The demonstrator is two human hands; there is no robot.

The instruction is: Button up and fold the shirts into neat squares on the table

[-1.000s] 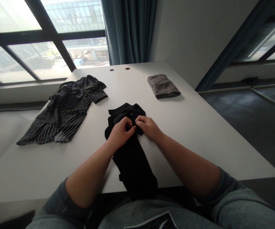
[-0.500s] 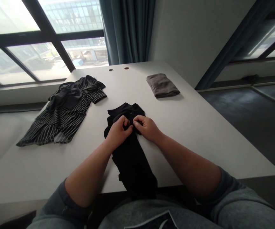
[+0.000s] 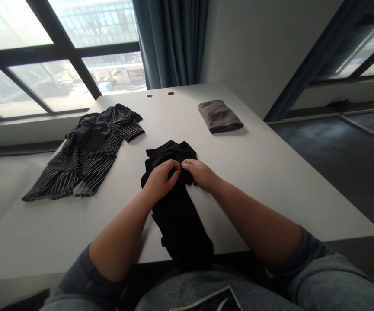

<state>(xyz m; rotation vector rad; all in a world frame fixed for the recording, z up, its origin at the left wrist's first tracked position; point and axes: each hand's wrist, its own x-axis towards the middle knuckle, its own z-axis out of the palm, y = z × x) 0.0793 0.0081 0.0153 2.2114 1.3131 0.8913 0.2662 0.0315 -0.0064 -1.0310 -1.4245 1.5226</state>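
White surface (image 3: 258,181) in front of a large dark-framed window (image 3: 34,82), teal curtain (image 3: 170,39) hanging beside it, two small round holes (image 3: 149,96) near the far edge. Black collared shirt (image 3: 180,216) lies lengthwise at mid-surface, dark and crumpled at the collar, with a narrow body running toward the person and reaching the near edge. A small round button or eyelet (image 3: 176,154) shows near the collar; other details are lost in the black fabric. Left hand (image 3: 161,182) and right hand (image 3: 199,173) both sit on the shirt's upper front, nearly touching. Left fingers (image 3: 169,166) are curled and closed on the fabric; right fingers (image 3: 190,163) are pinched on it too, fingertips meeting the left hand. Black-and-white striped garment (image 3: 84,162) lies rumpled to the left; folded grey cloth (image 3: 219,116) sits toward the far right.
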